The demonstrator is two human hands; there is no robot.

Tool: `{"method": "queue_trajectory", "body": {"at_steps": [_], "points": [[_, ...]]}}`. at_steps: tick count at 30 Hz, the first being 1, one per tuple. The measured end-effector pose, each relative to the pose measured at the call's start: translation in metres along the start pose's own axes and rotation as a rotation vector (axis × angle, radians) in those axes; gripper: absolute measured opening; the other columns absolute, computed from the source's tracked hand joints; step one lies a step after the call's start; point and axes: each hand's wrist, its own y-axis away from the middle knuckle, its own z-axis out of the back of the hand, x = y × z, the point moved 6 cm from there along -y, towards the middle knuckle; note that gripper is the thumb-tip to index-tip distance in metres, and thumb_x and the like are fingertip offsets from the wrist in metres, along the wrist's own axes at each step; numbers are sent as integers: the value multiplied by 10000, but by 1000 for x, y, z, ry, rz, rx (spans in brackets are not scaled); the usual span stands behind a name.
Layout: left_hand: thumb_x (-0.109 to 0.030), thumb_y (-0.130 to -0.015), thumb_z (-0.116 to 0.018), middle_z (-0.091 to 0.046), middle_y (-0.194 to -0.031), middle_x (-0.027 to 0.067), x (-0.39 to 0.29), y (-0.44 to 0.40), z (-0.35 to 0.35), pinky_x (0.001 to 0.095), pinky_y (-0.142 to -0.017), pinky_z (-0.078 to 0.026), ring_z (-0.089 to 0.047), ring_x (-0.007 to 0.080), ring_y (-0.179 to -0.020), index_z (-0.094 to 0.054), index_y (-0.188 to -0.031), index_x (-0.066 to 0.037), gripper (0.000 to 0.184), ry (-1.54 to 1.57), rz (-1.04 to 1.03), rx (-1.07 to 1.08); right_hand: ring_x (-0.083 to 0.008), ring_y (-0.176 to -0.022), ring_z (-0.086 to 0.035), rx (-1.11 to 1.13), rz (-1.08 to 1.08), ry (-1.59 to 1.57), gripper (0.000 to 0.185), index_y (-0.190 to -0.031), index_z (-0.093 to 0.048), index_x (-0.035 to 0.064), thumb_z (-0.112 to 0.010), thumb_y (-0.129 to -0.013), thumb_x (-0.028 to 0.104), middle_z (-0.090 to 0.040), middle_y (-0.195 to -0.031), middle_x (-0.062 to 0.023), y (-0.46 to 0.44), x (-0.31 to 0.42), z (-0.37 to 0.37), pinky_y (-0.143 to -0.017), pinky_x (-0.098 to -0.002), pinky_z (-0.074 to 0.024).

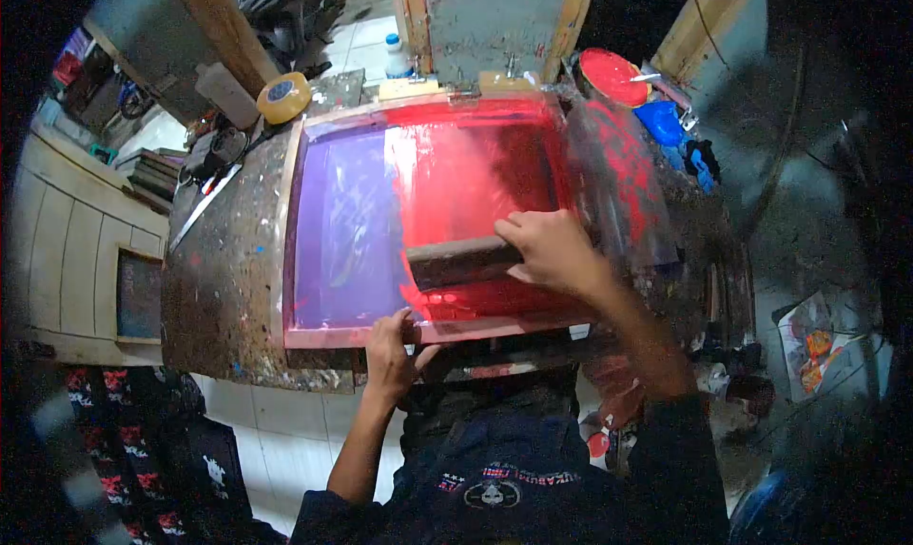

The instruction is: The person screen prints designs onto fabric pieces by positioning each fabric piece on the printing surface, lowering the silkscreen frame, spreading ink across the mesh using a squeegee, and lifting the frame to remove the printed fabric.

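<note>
A wood-framed printing screen [289, 231] lies on the workbench in front of me. Red ink [456, 169] covers the right part of its mesh, while the left part shows purple mesh [352, 222]. My right hand [552, 250] grips a squeegee [456, 262] with a dark wooden handle, fingers wrapped round its right end. Its lower edge sits in the red ink near the front of the screen. My left hand [388, 355] is closed on the screen's front rail, left of the squeegee. What lies under the screen is hidden.
A tub of red ink [613, 74] stands at the back right, beside a blue bag [663, 125]. At the back left are a tape roll [283, 98] and a plastic bottle [226, 93]. A long blade [203, 210] lies on the left of the stained workbench [223, 288].
</note>
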Motion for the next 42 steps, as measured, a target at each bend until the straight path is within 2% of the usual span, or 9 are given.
{"method": "queue_trajectory", "body": {"at_steps": [6,9,13,14,18,23,30,37,42], "points": [[-228,-663,-942,-619,-865,82,0,-2,2,430,-731,-484,-613,281,-805,-507,-1313,-33,806,29,-52,-42,-310,-891,-690,34,-38,-27,432,-1014,-598,111,-839,-709,300,-622,-944,-79,40,19,-15,-704,-464,-572],[-216,-665,-940,-613,-856,87,-2,-2,4,434,-716,-479,-609,289,-783,-518,-1277,-41,764,23,-61,-49,-266,-820,-667,-139,-23,84,372,-989,-608,127,-794,-690,248,-606,-926,-60,60,39,-15,-699,-414,-563],[-209,-679,-932,-599,-835,95,0,-3,4,438,-696,-468,-597,294,-749,-531,-1230,-53,699,14,-87,-56,-185,-790,-620,-317,46,266,117,-900,-627,166,-643,-811,240,-568,-843,-22,75,52,-34,-641,-364,-493],[-210,-681,-932,-595,-833,96,0,-3,4,438,-689,-465,-592,294,-741,-533,-1218,-55,686,16,-98,-57,-202,-782,-601,-428,75,253,99,-852,-601,147,-631,-769,192,-547,-806,-26,72,49,-32,-634,-355,-440],[-226,-691,-933,-582,-832,97,-5,-4,7,434,-664,-456,-575,291,-722,-534,-1186,-57,658,34,-78,-52,-217,-759,-585,-530,126,315,78,-847,-593,145,-620,-803,203,-543,-818,-33,28,10,-39,-648,-355,-438],[-253,-695,-937,-557,-802,87,-1,0,4,416,-637,-437,-550,276,-697,-533,-1181,-51,664,24,-108,-63,-272,-815,-642,-515,64,332,203,-907,-578,120,-698,-802,246,-558,-864,-74,-62,-69,-43,-671,-411,-525],[-265,-697,-936,-543,-779,86,1,-2,2,429,-647,-443,-553,292,-699,-519,-1201,-44,691,54,-80,-45,-367,-859,-685,-536,77,247,449,-975,-617,82,-749,-842,490,-645,-922,-138,-148,-137,-20,-729,-475,-552],[-287,-706,-933,-578,-813,111,3,-2,0,439,-640,-459,-581,317,-711,-514,-1186,-36,684,41,-40,12,-385,-823,-699,-583,273,155,449,-917,-608,66,-788,-802,461,-669,-830,-164,-194,-175,10,-692,-504,-549],[-290,-730,-919,-599,-837,122,6,1,-2,438,-645,-471,-595,323,-730,-520,-1174,-35,650,32,-38,10,-386,-837,-712,-510,197,171,478,-989,-650,98,-784,-786,511,-694,-838,-167,-206,-184,1,-707,-519,-554]]}}
